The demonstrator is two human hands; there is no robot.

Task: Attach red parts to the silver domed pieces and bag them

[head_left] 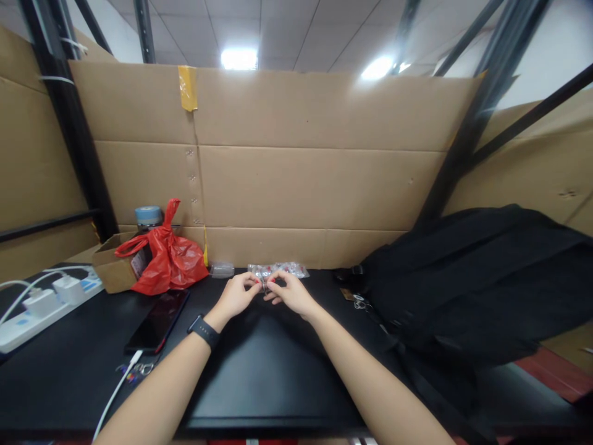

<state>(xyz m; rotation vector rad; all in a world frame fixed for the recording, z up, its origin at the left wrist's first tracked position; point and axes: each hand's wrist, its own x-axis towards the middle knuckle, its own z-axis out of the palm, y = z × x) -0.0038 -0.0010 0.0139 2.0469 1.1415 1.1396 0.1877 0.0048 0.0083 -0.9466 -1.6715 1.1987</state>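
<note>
My left hand (pixel 238 294), with a dark watch (pixel 204 331) on its wrist, and my right hand (pixel 293 293) meet near the middle of the black table (pixel 273 371). The fingertips of both hands pinch a small, thin metallic item (pixel 264 284), perhaps a ring; its exact shape is too small to make out. Just behind the hands lie small clear plastic packets (pixel 293 268) with bits of red in them. A clear plastic piece (pixel 222 269) rests to their left, near the cardboard wall.
On the left are a red plastic bag (pixel 171 262), an open cardboard box (pixel 113 266), a phone (pixel 157 321), a white cable (pixel 113 395) and a power strip (pixel 50 309). A large black backpack (pixel 477 284) fills the right side. Cardboard (pixel 301 185) walls the back.
</note>
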